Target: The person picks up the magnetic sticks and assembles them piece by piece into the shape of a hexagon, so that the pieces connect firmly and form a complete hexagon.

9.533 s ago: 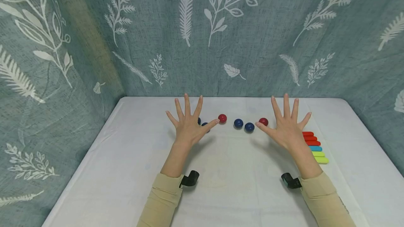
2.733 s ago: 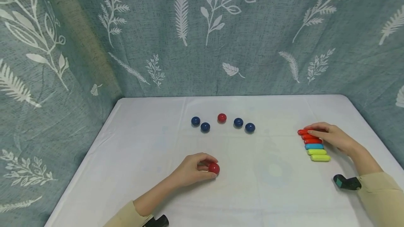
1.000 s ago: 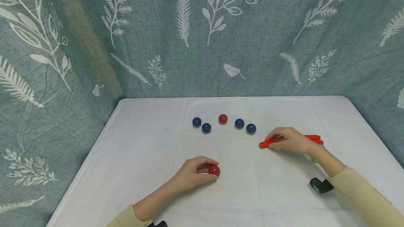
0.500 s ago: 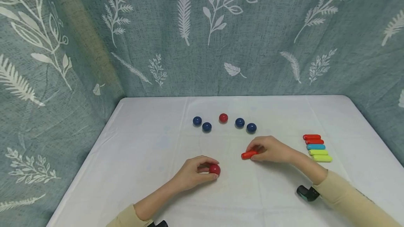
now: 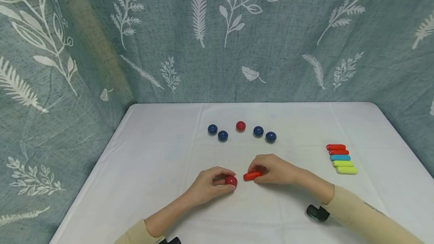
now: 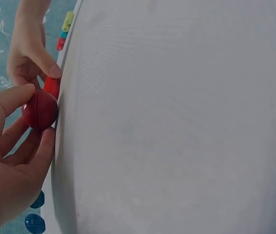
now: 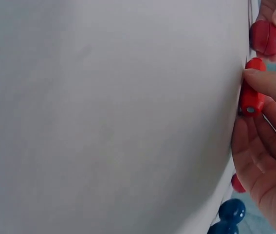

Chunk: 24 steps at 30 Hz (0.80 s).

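My left hand (image 5: 211, 185) pinches a red ball (image 5: 231, 181) between thumb and fingertips, low over the white table. A seam runs round this ball (image 6: 39, 109) in the left wrist view. From the right, my right hand (image 5: 276, 169) pinches a short red rod (image 5: 252, 176) between thumb and fingers. One end of the rod (image 7: 252, 95) shows a small metallic dot in the right wrist view. The rod's other end points at the ball, with a narrow gap between them in the head view.
Farther back, another red ball (image 5: 240, 126) lies between blue balls, among them one on the left (image 5: 212, 129) and one on the right (image 5: 271, 137). At the right lies a row of red rods (image 5: 336, 147), a blue rod (image 5: 340, 157) and yellow-green rods (image 5: 346, 170).
From spread and holding nothing, my left hand has taken the rightmost red ball to the table's middle. My right hand has picked a red rod from the row and moved it left, near the ball.
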Each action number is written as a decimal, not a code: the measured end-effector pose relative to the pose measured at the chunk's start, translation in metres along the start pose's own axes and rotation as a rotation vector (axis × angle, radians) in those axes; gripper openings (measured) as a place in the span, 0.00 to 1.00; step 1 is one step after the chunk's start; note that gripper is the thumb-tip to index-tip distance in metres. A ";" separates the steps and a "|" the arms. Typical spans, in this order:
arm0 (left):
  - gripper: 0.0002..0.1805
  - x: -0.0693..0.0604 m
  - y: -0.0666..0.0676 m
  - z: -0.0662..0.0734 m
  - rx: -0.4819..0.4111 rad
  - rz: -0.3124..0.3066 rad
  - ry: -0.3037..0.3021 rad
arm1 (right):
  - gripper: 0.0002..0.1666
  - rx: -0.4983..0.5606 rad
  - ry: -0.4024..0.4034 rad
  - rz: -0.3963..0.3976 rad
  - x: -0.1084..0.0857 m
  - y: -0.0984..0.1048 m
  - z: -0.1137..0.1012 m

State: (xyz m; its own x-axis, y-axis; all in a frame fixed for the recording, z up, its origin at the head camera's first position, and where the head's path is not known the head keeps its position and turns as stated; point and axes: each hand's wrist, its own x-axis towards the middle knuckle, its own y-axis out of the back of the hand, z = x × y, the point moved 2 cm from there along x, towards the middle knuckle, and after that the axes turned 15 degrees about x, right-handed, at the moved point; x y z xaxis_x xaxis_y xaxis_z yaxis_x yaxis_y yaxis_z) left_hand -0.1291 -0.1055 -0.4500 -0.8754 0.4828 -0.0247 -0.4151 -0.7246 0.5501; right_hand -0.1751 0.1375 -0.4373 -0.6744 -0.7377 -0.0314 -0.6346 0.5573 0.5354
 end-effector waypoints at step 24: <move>0.18 -0.001 -0.001 0.000 -0.002 0.008 -0.011 | 0.12 0.052 0.051 -0.035 0.008 -0.009 -0.014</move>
State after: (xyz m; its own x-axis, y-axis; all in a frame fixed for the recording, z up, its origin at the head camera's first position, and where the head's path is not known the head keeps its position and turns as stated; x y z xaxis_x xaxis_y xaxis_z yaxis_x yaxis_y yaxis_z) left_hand -0.1276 -0.1049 -0.4508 -0.8760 0.4822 -0.0116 -0.4087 -0.7293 0.5487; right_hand -0.1700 0.1212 -0.4305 -0.6320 -0.7750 -0.0056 -0.6772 0.5487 0.4902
